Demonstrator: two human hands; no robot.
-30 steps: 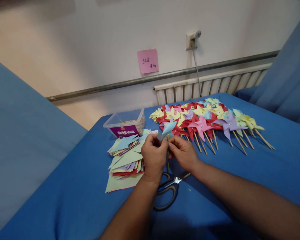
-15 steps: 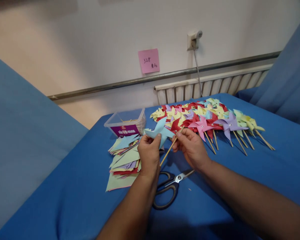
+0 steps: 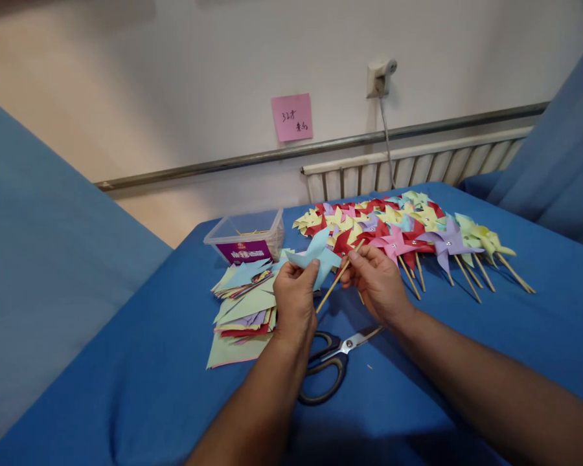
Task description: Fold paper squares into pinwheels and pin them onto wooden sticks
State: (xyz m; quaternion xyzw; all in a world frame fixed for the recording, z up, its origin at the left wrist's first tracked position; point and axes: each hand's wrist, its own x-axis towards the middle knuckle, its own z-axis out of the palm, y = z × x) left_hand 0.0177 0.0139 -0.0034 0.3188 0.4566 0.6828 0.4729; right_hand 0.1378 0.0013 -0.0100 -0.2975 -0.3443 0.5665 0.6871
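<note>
A light blue paper pinwheel [image 3: 322,257] is pinched between the thumb and fingers of my left hand [image 3: 296,291]. Close beside it, my right hand [image 3: 376,278] grips a thin wooden stick [image 3: 331,294] near its upper end, the stick slanting down to the left. Whether stick and pinwheel touch, I cannot tell. Below both hands lie black-handled scissors [image 3: 337,359], blades pointing right. To the left of my left hand are piles of coloured paper [image 3: 245,310], some cut at the corners.
Behind the paper stands a clear plastic box [image 3: 245,236] with sticks inside. Many-coloured finished pinwheels [image 3: 393,243] lie in rows at the back right of the blue-covered table [image 3: 165,336]. A radiator [image 3: 418,165] and a pipe run along the wall.
Both hands, with the pinwheel and the stick, have shifted very slightly right in the picture. The view itself has moved a little; the grips look the same.
</note>
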